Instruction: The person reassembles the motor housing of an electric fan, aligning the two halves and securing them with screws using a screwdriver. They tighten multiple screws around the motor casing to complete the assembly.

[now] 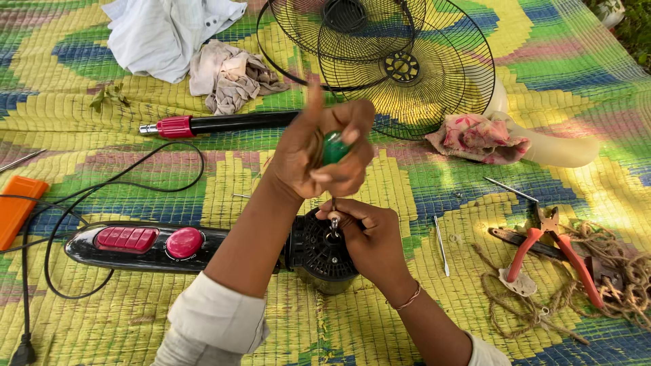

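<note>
While L hand (324, 152) grips green-handled screwdriver (333, 148), R hand (369, 237) pinches shaft atop fan motor housing (319, 254).

A woven mat (81, 74) carries fan grilles (407, 61), pliers (553, 247), perhaps twine (630, 285).

There is one view only, from a camera worn on the person's head; it looks steeply down and slightly forward onto a woven mat (81, 61) spread flat, which fills the frame from edge to edge; the person's own forearms enter from the bottom edge, so the lens sits just above and behind them; the left hand (325, 152) and right hand (369, 237) lie at the centre, close enough to show single fingers; the far side of the scene is at the top of the frame, where fan grilles (420, 74) are cut off; there is no second view to overlap with it.
</note>
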